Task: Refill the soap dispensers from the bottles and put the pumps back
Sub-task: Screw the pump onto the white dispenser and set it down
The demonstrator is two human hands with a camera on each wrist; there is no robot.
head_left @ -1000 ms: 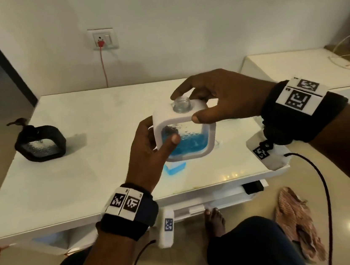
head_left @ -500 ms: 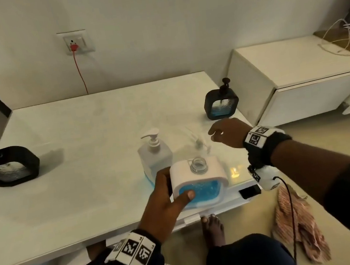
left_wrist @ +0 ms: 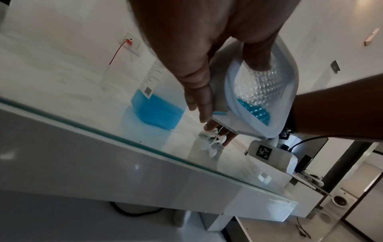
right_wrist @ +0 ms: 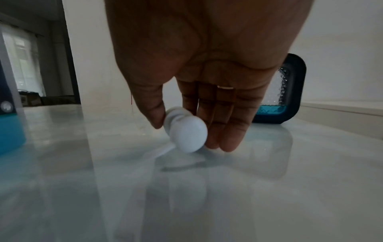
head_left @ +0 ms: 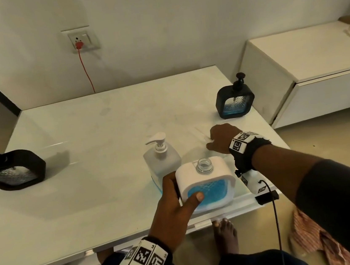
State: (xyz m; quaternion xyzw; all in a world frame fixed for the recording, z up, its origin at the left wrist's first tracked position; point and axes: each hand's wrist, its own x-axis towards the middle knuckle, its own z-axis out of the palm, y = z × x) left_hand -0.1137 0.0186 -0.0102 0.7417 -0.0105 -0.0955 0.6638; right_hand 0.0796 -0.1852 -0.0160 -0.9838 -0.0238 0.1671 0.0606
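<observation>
Between the right hand's (right_wrist: 199, 68) thumb and fingers, now lowered to the glossy white table (head_left: 88, 187), sits the pinched white plastic pump (right_wrist: 187, 131). The left hand (head_left: 172, 207) still grips the open-necked white square soap dispenser (head_left: 206, 181), thumb across its blue window, now down at the table's near edge.

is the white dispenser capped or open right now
Open: the white dispenser shows a bare clear neck, held by the left hand; the right hand pinches the white pump.
</observation>
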